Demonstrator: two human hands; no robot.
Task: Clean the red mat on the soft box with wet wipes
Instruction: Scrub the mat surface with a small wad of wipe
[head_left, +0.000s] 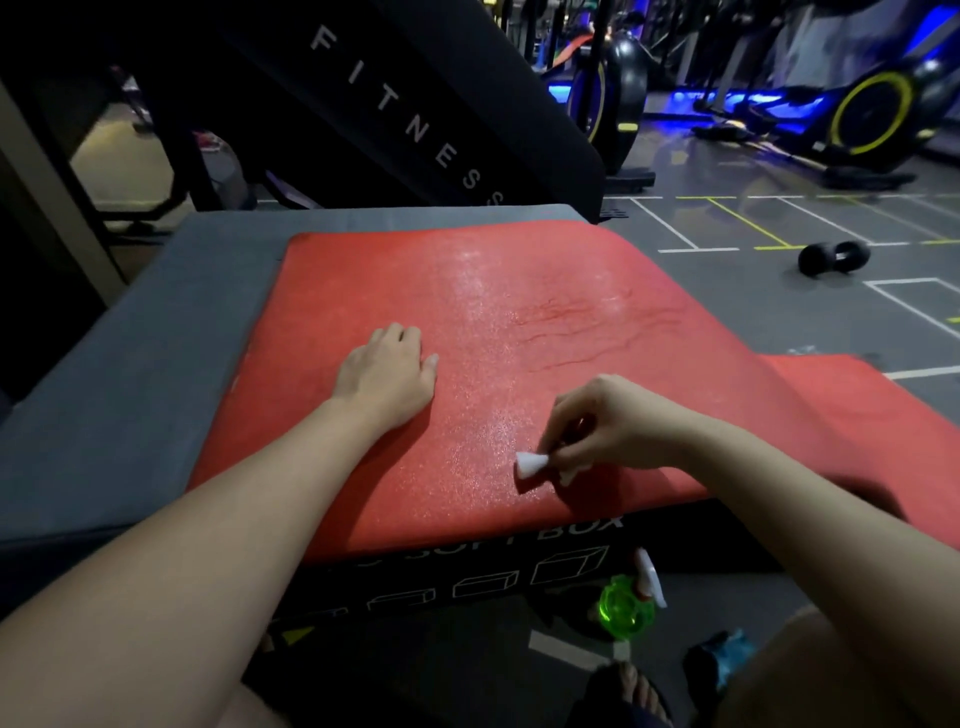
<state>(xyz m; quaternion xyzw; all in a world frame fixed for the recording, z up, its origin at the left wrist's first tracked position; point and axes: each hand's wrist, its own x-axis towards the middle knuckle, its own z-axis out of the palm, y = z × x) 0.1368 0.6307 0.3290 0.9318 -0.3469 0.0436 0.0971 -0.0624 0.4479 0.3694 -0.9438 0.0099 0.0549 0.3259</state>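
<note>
The red mat (467, 312) lies across the top of the soft box (130, 415), which has a grey top and a black front with white lettering; the mat's right end hangs down to the floor. Its middle glistens wet, with creases toward the right. My left hand (387, 371) rests on the mat, left of centre, knuckles up and fingertips curled under. My right hand (602, 426) pinches a small crumpled white wet wipe (531, 463) against the mat near its front edge.
A green spray bottle (626, 605) with a white nozzle stands on the floor below the box's front. A blue packet (732, 654) lies beside my sandalled foot. A black dumbbell (834, 258) sits on the marked floor at right. Exercise bikes and a black "FITNESS" panel stand behind.
</note>
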